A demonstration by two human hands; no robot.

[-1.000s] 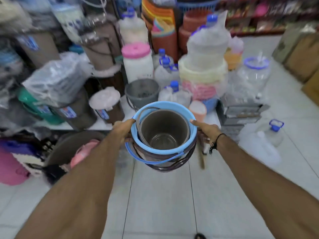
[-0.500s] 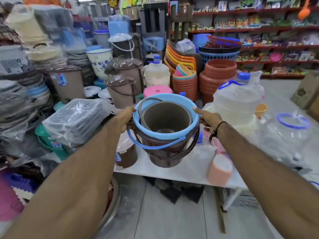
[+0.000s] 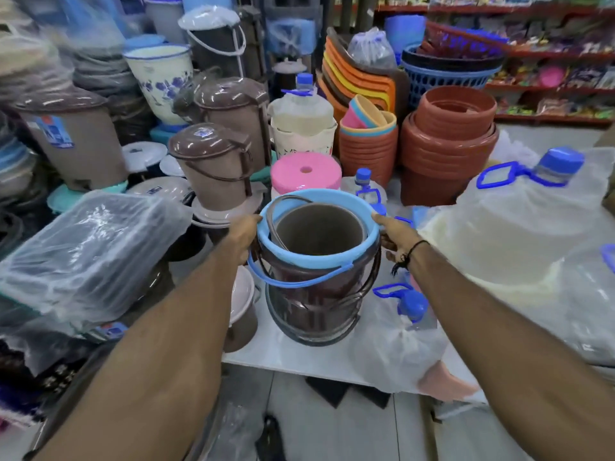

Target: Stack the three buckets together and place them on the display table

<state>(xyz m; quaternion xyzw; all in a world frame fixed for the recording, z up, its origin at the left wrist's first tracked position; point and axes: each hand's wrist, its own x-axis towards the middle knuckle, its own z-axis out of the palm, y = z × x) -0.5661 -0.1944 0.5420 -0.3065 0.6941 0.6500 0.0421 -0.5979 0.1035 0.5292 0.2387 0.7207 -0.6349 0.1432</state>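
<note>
The nested stack of buckets point(image 3: 316, 281) has a dark brown outer bucket, a light blue one with a blue handle inside it, and a grey-brown one innermost. I hold it by the blue rim with both hands: my left hand point(image 3: 244, 236) on the left side, my right hand point(image 3: 392, 236) on the right. The stack is over the white display table point(image 3: 289, 356), its base at or just above the tabletop; contact cannot be told.
A brown lidded bin point(image 3: 216, 164) and a pink lid point(image 3: 305, 173) stand just behind the stack. A plastic-wrapped pack point(image 3: 90, 247) lies left, large wrapped water jugs point(image 3: 519, 221) right, terracotta pots point(image 3: 446, 141) behind. A small brown bin point(image 3: 243, 314) sits beside the stack's left.
The stack has been carried forward from over the floor to over the display table and lowered toward its top. Both hands have kept the same grip on the rim.
</note>
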